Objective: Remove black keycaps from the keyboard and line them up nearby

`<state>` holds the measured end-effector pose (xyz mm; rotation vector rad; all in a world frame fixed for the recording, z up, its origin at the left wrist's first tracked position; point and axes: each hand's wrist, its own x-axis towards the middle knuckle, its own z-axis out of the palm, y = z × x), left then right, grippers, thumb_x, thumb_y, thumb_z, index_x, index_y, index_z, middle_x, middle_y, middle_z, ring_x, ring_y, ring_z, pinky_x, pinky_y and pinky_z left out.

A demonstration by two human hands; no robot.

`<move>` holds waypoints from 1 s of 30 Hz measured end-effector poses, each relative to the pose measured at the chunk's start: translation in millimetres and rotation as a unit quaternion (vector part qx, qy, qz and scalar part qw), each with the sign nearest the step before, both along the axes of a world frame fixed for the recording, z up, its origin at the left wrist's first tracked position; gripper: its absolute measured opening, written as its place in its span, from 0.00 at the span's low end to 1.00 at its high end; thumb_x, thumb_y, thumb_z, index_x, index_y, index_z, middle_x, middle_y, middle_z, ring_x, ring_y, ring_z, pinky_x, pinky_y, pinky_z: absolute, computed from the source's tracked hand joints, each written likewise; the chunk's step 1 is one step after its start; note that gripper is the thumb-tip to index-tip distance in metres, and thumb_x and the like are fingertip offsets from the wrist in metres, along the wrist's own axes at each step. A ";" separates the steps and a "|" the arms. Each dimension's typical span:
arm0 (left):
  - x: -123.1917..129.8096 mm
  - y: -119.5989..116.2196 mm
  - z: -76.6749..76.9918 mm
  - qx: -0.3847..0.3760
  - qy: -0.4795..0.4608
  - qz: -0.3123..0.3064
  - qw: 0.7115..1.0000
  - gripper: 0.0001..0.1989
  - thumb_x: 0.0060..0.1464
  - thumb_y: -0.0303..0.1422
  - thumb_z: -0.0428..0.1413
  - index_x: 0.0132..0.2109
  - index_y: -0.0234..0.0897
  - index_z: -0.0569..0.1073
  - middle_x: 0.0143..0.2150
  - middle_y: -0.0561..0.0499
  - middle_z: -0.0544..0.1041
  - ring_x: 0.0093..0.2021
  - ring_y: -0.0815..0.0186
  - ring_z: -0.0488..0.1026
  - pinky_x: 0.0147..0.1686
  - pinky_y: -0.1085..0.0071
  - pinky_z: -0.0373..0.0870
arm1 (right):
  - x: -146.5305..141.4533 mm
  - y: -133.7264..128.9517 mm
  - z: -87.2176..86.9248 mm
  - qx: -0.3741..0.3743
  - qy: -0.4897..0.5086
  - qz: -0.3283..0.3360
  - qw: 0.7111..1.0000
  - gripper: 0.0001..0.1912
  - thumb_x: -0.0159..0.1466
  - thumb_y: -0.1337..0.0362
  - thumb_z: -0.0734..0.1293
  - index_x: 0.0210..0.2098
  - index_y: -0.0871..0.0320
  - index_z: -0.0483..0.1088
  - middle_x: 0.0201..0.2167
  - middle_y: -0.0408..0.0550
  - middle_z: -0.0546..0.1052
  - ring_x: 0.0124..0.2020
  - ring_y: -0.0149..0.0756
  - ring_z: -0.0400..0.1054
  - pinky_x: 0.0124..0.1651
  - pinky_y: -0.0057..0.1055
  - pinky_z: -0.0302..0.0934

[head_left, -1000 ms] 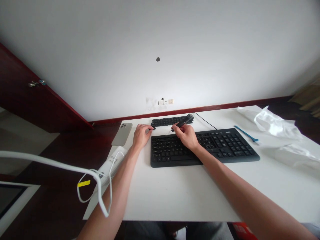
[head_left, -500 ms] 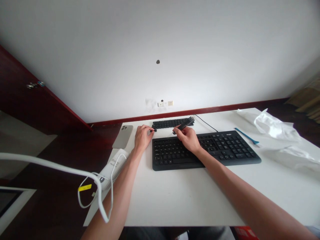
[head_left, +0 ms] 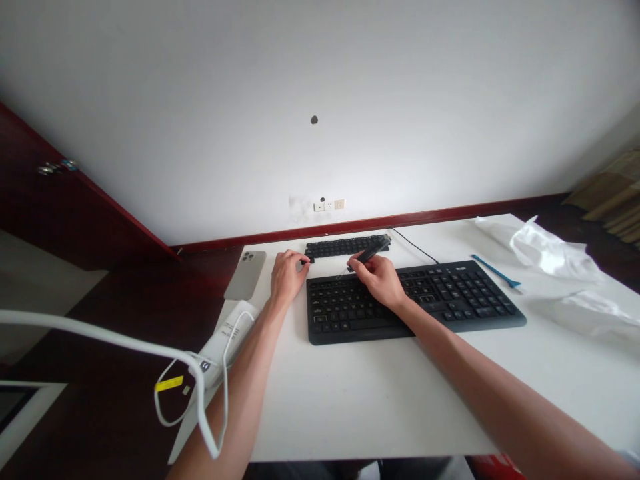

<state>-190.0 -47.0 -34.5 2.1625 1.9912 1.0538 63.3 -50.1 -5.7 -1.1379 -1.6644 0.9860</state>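
Left hand (head_left: 289,277), centre of the frame: fingers pinching a small black piece (head_left: 308,261), apparently at the lower left corner of the rows of black keys (head_left: 345,247). Right hand (head_left: 379,277), right of centre: fingers closed around a dark-handled tool (head_left: 373,251), its thin wires near the upper left edge of the keyboard (head_left: 465,297), which lies across the centre right on the white table (head_left: 370,393). Change within the last half second: slight, both hands holding nearly their places while the view shifts, so the work seems at the same step.
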 end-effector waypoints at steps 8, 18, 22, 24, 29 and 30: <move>0.6 0.7 0.0 0.002 -0.014 0.009 1.000 0.08 0.58 0.28 0.63 0.45 0.44 0.78 0.46 0.49 0.78 0.50 0.55 0.72 0.53 0.59 0.71 | -0.5 0.6 0.2 -0.009 -0.001 0.001 1.000 0.22 0.67 0.46 0.66 0.34 0.61 0.75 0.20 0.41 0.64 0.23 0.31 0.53 0.26 0.30 0.47; 0.9 0.2 -1.1 -0.009 -0.013 0.030 0.999 0.15 0.59 0.29 0.64 0.52 0.46 0.76 0.49 0.48 0.77 0.51 0.55 0.72 0.54 0.59 0.71 | 0.3 0.7 -0.7 -0.012 -0.018 -0.002 1.000 0.22 0.67 0.46 0.65 0.31 0.59 0.74 0.19 0.39 0.61 0.21 0.30 0.51 0.25 0.30 0.45; 0.5 0.0 -2.1 -0.008 -0.022 0.030 0.999 0.16 0.58 0.29 0.64 0.53 0.46 0.76 0.49 0.48 0.77 0.51 0.56 0.73 0.55 0.59 0.71 | 0.9 0.8 -0.1 -0.017 -0.024 -0.003 1.000 0.22 0.67 0.46 0.65 0.33 0.60 0.76 0.18 0.40 0.62 0.21 0.31 0.52 0.25 0.30 0.46; 0.2 0.2 -2.5 -0.011 -0.030 0.029 0.999 0.17 0.58 0.29 0.64 0.53 0.46 0.75 0.49 0.48 0.77 0.51 0.56 0.73 0.55 0.60 0.71 | 1.0 0.2 0.8 -0.019 -0.027 -0.002 0.999 0.23 0.67 0.45 0.65 0.35 0.60 0.77 0.19 0.40 0.63 0.21 0.31 0.53 0.25 0.30 0.47; -2.1 0.8 -2.2 -0.028 -0.078 0.035 0.996 0.22 0.57 0.32 0.66 0.58 0.46 0.73 0.48 0.49 0.77 0.49 0.58 0.74 0.53 0.62 0.72 | 0.8 -0.8 0.4 -0.022 -0.028 0.006 0.999 0.23 0.67 0.46 0.65 0.36 0.60 0.77 0.20 0.41 0.66 0.22 0.32 0.55 0.26 0.30 0.48; -2.4 0.7 -1.7 -0.030 -0.089 0.035 0.995 0.24 0.56 0.33 0.66 0.59 0.46 0.72 0.48 0.49 0.77 0.49 0.59 0.74 0.52 0.62 0.72 | 0.8 -1.0 0.2 -0.021 -0.029 0.006 0.999 0.23 0.68 0.46 0.65 0.36 0.60 0.77 0.20 0.42 0.66 0.22 0.32 0.56 0.26 0.30 0.49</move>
